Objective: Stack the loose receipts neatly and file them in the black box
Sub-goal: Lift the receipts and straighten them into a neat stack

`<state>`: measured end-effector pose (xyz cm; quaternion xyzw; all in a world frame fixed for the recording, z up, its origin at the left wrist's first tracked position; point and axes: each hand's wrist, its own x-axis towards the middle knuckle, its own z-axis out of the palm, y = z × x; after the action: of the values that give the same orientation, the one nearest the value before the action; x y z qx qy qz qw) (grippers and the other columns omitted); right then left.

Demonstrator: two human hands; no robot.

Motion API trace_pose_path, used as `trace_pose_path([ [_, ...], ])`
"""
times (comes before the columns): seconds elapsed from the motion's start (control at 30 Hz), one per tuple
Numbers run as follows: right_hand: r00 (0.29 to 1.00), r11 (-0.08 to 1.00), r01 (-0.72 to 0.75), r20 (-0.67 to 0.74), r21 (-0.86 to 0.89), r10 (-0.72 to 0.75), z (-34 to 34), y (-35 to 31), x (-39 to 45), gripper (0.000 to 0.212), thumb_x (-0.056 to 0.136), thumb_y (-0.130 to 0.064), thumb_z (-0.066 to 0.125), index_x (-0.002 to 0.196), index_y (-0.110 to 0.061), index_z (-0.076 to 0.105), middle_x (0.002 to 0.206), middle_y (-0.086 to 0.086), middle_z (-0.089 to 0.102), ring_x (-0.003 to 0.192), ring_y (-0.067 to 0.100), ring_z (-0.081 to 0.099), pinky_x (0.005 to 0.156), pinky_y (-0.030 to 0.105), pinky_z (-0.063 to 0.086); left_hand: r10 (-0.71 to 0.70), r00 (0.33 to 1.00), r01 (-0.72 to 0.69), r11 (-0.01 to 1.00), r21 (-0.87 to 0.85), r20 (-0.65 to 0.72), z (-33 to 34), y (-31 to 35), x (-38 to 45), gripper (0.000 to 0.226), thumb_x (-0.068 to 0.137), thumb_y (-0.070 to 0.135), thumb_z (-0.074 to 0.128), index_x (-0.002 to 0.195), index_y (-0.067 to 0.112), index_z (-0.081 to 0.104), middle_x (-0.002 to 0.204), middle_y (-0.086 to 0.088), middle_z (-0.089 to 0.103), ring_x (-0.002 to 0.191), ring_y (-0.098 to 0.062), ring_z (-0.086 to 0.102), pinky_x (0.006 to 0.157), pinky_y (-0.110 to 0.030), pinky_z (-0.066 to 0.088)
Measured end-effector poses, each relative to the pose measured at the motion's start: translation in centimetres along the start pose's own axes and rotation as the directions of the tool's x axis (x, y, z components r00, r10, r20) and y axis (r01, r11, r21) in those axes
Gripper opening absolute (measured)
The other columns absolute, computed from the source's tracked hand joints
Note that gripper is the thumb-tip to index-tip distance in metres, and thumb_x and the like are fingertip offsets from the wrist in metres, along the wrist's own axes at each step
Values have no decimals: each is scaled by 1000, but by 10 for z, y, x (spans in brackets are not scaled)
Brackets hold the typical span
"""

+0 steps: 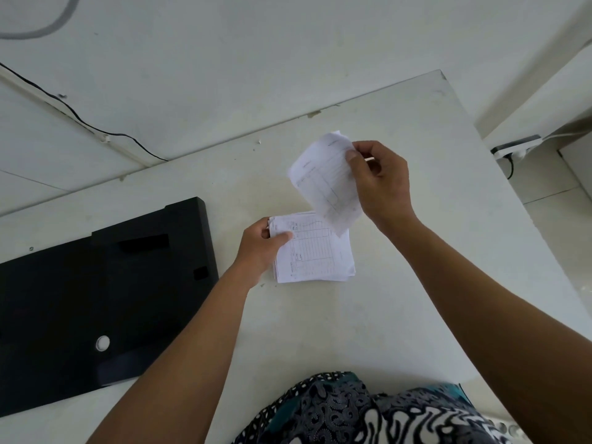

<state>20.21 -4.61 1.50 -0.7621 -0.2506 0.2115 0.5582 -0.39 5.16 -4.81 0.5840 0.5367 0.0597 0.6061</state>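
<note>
Single receipt [326, 181], thin, limp, curling, pinched at its upper corner by right hand [381, 181], hanging above receipt stack [315, 251] mid-worktop [400, 315]. Stack light, prone to sliding; clamped at left edge by left hand [259, 248]. Black box [96, 299] at worktop's left edge.

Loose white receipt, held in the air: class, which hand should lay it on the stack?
Right hand: it already pinches the receipt above the stack, which the left hand steadies.

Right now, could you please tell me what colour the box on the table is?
Black: the box lies flat left of the receipt stack, clearest in the head view.
</note>
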Motion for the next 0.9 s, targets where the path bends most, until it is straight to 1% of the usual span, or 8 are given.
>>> trace_pose_path([
  [0.17,950,974,7,305,-226,64,7,25,-13,25,96,-13,58,112,-23,75,105,-12,72,80,-7,59,71,6,40,-94,995,96,990,-102,22,1,-6,1,18,88,18,75,101,29,71,100,6,76,94,-19,71,76,-34,58],
  [0.27,924,957,-36,354,-289,142,11,41,-22,28,98,-14,57,117,-24,73,111,-12,71,86,-1,61,72,5,40,-120,992,126,983,-132,49,0,-9,1,18,87,21,75,102,31,74,101,4,78,97,-23,73,88,-44,60],
  [0.4,930,950,-149,287,-275,229,11,51,-25,28,96,-19,59,118,-31,71,101,-15,67,75,-3,62,62,7,41,-152,988,155,971,-181,29,1,-15,0,15,91,18,71,103,28,73,104,2,77,101,-22,72,95,-45,57],
  [0.5,938,948,-284,162,-145,306,9,53,-29,48,92,-14,57,131,-43,58,99,-10,61,74,-1,62,62,11,48,-197,980,200,934,-297,43,5,-19,-2,16,97,15,64,105,25,73,105,1,78,101,-23,72,92,-43,58],
  [0.63,837,835,-547,57,64,544,11,57,-44,68,86,-3,49,142,-41,45,87,3,57,78,17,61,82,39,60,-238,968,249,873,-420,80,15,-19,-7,16,100,22,58,106,24,73,103,1,79,96,-17,74,83,-36,58],
  [0.77,744,737,-667,38,112,667,15,60,-62,46,85,-5,48,125,-26,56,101,8,68,89,21,68,80,44,62,-192,977,213,886,-413,92,23,-18,-12,24,91,39,70,110,24,72,106,4,78,98,-15,75,85,-35,59],
  [0.83,740,740,-673,28,16,672,16,61,-69,37,83,-13,54,120,-21,55,105,5,66,87,20,68,75,40,62,-124,992,123,947,-295,16,26,-19,-13,24,86,20,78,108,23,71,106,3,78,99,-16,74,81,-33,60],
  [0.9,802,777,-586,-25,-230,597,13,62,-71,47,81,-26,62,126,-22,50,112,0,61,91,16,63,75,37,55,-81,996,67,968,-243,-48,28,-16,-14,26,86,8,75,103,27,70,104,5,77,96,-15,74,76,-29,59],
])
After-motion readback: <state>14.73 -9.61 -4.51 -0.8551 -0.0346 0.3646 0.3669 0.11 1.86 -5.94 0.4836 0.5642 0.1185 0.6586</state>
